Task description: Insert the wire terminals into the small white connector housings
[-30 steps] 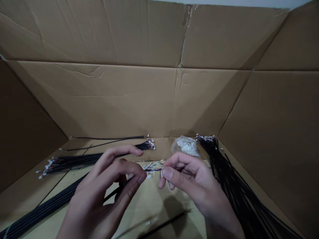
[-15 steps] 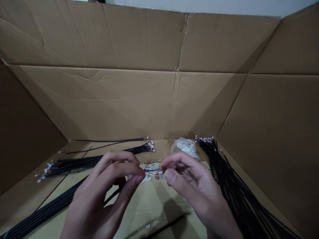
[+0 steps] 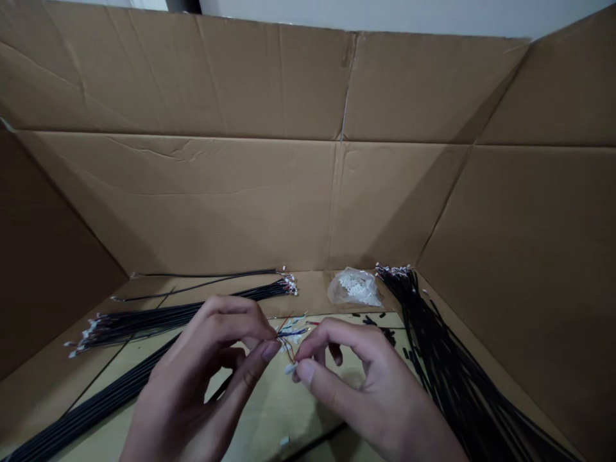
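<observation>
Between thumb and fingertips, my left hand (image 3: 212, 378) pinches the end of a black cable (image 3: 220, 389). Thin coloured wires (image 3: 290, 333), blue, orange and others, fan out of that end toward the right. My right hand (image 3: 356, 385) is closed in a pinch on a small white connector (image 3: 290, 369), just right of and slightly below the left fingertips. An orange wire runs from the cable end down to this connector; whether it is seated inside is too small to tell. Behind the wires lie loose white connectors (image 3: 296, 323), partly hidden.
A clear bag of white connectors (image 3: 356, 287) lies by the back wall. Black cable bundles (image 3: 452, 372) spread at right, with more cable bundles (image 3: 158, 316) at left. Short black pieces (image 3: 387, 333) lie behind my right hand. A single connector (image 3: 285, 441) sits in front. Cardboard walls (image 3: 240, 199) enclose the surface.
My right hand has moved down and slightly left with the connector, which is now tilted lower. The blue wires now point free to the right. My left hand stays nearly in place.
</observation>
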A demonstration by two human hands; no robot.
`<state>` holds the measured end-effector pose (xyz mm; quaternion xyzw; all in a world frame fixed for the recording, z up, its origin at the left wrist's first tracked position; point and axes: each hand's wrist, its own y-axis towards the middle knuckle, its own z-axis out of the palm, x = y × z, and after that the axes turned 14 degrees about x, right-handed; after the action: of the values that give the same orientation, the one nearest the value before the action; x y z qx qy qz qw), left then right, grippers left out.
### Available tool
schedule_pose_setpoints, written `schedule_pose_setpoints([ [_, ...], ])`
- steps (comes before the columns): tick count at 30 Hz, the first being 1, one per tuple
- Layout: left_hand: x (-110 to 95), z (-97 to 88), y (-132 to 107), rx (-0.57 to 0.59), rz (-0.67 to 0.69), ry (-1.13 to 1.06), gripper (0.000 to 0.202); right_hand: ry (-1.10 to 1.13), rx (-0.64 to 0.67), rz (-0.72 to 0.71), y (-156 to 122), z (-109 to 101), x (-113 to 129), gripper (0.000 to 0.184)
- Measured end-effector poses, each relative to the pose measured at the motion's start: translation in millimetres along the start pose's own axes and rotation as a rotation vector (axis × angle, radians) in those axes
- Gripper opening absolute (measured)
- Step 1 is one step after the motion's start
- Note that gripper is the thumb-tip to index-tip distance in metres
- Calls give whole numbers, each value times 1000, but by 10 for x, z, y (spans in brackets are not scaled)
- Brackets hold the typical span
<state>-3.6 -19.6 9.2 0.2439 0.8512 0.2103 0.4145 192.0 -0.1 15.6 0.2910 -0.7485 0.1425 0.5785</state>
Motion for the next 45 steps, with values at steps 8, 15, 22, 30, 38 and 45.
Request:
schedule_pose_setpoints([
  [8,-97,-11,73,12,45,25,17,188,-146,-5,-20,70,-30,24],
  [15,-79,50,5,35,8,97,18,134,-225,-101,65,111,39,20],
  [22,-69,72,-48,-9,64,182,12,-100,-321,-283,24,172,57,14],
  [30,-111,82,22,-59,130,284,10,120,-210,-202,19,172,37,15],
  [38,-104,115,13,-94,83,261,9,394,-107,-141,48,174,-33,16],
  [45,-80,88,-9,-8,-67,147,13,594,-38,-155,244,111,-110,22],
])
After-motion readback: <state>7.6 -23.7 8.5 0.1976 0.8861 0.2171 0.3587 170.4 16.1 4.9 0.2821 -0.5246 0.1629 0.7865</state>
